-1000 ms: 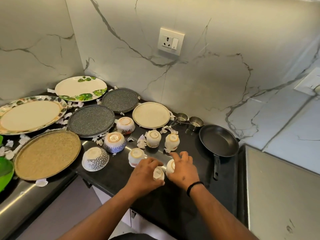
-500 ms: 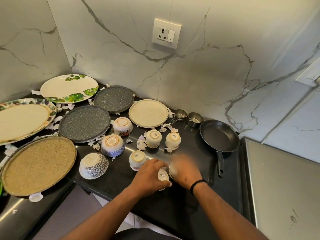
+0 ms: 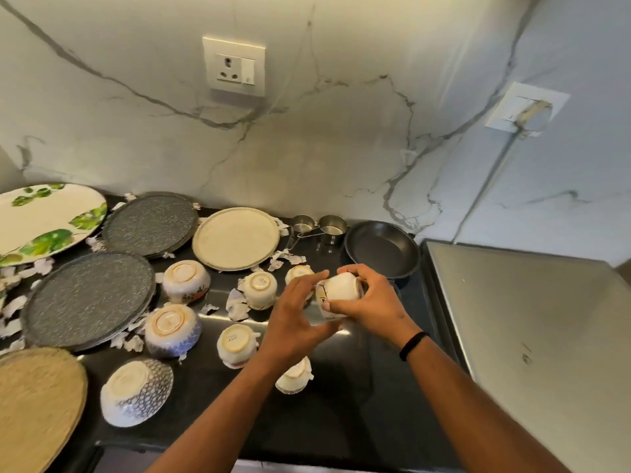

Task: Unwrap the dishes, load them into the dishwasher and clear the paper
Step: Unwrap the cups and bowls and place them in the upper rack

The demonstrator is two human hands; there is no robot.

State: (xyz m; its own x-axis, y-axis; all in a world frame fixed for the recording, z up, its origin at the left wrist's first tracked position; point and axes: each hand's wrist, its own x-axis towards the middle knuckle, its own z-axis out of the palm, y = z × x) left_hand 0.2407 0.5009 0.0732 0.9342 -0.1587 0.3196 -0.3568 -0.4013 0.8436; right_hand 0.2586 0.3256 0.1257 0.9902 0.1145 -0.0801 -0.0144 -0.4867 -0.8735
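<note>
Whereas both hands pressed low on the counter a second ago, a white cup [image 3: 339,292] is now lifted at frame centre, the right hand [image 3: 370,300] curled round it and the left hand [image 3: 295,314] beside it with fingers loosely spread, touching. Left of them lie plates, upturned bowls [image 3: 172,331], cups and paper scraps [image 3: 237,305]; another cup [image 3: 293,375] sits under the left wrist. A black frying pan [image 3: 380,249] sits behind the hands.

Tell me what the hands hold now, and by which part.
The right hand holds a white cup by its side wall, lifted and tipped sideways. The left hand is open beside the cup; whether it touches cannot be told.
</note>
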